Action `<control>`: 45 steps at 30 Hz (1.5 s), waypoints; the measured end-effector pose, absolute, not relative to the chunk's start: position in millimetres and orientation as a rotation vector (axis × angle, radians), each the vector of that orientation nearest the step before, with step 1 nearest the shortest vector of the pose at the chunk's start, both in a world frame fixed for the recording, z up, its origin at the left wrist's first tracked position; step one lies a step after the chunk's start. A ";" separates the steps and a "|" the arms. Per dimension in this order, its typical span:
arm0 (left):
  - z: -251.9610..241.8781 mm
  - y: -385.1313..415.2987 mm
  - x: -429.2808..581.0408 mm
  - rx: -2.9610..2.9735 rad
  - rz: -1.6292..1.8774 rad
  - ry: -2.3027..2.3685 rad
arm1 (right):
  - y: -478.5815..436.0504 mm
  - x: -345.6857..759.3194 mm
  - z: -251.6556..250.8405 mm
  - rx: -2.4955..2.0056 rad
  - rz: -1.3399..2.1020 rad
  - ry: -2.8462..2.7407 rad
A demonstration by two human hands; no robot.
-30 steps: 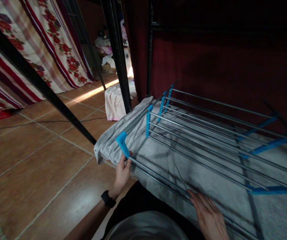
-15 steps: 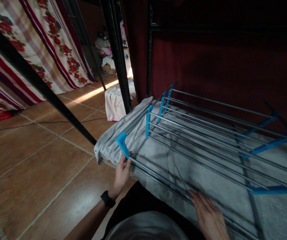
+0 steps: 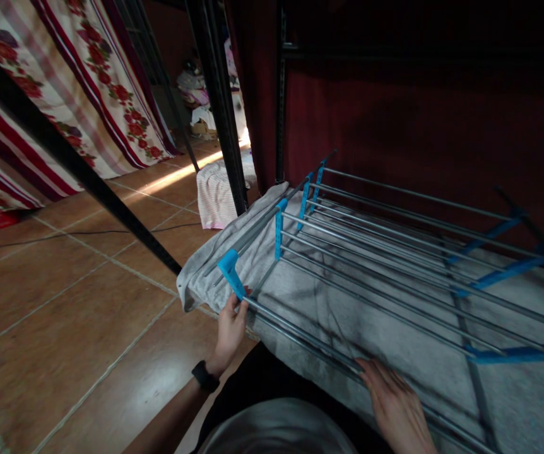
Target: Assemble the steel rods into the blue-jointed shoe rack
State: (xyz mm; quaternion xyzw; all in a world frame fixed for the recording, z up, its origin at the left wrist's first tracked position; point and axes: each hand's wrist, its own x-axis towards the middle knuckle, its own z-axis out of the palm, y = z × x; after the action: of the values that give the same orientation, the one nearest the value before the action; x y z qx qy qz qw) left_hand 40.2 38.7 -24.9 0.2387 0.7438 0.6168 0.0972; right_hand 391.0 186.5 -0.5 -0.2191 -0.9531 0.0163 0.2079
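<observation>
A metal drying rack (image 3: 371, 271) with grey tubes and blue plastic brackets lies on a grey blanket (image 3: 300, 353). My left hand (image 3: 233, 321), with a black watch on its wrist, pinches the near tube just beside a blue corner bracket (image 3: 230, 271). Further right along the near tubes, my right hand (image 3: 390, 400) is closed over them, fingertips partly hidden underneath. Blue slotted strips stand up on the rack's left side, and longer blue arms (image 3: 518, 354) join the tubes at the right.
Black metal posts (image 3: 219, 107) and a slanting black bar (image 3: 87, 180) frame the left side. Tiled floor (image 3: 87, 315) lies below, crossed by a dark cable (image 3: 87, 231). Behind hang a dark red cloth (image 3: 418, 139) and a floral curtain (image 3: 106, 82). A striped cloth (image 3: 218, 195) drapes beyond the posts.
The view shifts very slightly. Both hands keep the same hold on the drying rack, and the rack stays in about the same position.
</observation>
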 end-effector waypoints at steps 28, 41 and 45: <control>-28.5 37.8 37.1 0.748 1.802 2.263 | 177.6 386.2 -0.2 -0.642 -0.040 -2.613; -25.5 37.4 34.4 0.792 1.771 2.272 | 167.2 377.9 18.3 -0.761 0.146 -2.605; -25.9 40.7 24.1 0.833 1.745 2.313 | 164.0 371.4 26.0 -0.851 0.180 -2.521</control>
State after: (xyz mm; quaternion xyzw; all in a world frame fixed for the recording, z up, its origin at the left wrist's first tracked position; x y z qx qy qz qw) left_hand 24.1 40.7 -25.9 0.2758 0.7657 0.5776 0.0633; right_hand 371.4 164.0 26.0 -0.3102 -0.9188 0.0658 0.2349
